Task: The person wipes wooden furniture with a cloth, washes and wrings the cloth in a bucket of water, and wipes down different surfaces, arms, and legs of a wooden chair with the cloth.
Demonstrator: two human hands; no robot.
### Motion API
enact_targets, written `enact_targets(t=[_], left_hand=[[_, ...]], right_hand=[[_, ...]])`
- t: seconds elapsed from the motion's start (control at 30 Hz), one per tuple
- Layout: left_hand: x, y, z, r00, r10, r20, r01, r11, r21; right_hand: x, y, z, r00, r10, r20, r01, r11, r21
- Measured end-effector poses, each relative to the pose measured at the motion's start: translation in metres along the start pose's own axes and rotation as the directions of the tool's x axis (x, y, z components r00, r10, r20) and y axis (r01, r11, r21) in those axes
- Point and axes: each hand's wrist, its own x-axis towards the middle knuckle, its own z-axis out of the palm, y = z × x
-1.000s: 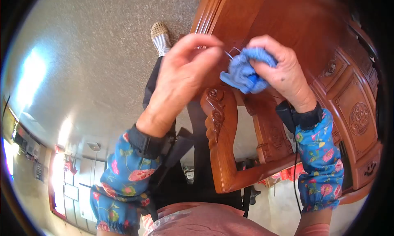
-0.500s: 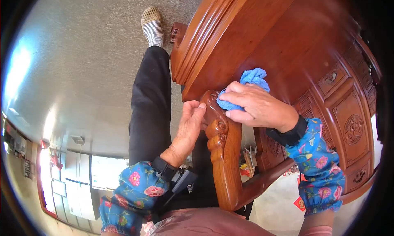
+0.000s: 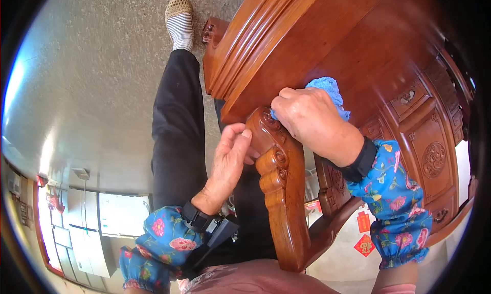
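Observation:
A blue cloth [image 3: 327,92] is bunched in my right hand [image 3: 314,115], whose fingers are closed and press it against the carved scroll at the end of a wooden armrest [image 3: 286,202]. Part of the cloth sticks out beyond the knuckles, over the chair's seat [image 3: 353,53]. My left hand [image 3: 230,158] is curled round the near side of the same armrest end. Its thumb shows at the edge, while some fingertips are partly hidden beside the wood.
Carved panels of the chair back [image 3: 429,145] rise at the right. My leg in black trousers [image 3: 179,120] stretches along the grey floor [image 3: 112,89], left of the seat edge. White cabinets [image 3: 87,232] stand at lower left, and red paper decorations [image 3: 364,245] show below the chair.
My right hand has turned over the scroll, knuckles now up, hiding more of the cloth. My left hand stays at the armrest end. The whole view has shifted slightly.

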Motion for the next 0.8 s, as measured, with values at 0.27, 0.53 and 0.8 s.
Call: enact_targets(t=[0.27, 0.53, 0.8], left_hand=[[-0.003, 0.006, 0.012, 0.949, -0.181, 0.258, 0.242, 0.943, -0.230], [0.008, -0.001, 0.004, 0.920, -0.159, 0.358, 0.232, 0.958, -0.171], [0.013, -0.012, 0.002, 0.934, -0.222, 0.282, 0.262, 0.958, -0.115]], right_hand=[[0.015, 0.005, -0.012, 0.980, -0.108, 0.165, 0.078, 0.981, 0.178], [0.011, -0.003, -0.005, 0.993, -0.038, 0.109, 0.037, 0.999, 0.011], [0.015, -0.002, 0.004, 0.997, -0.065, 0.051, 0.063, 0.997, 0.041]])
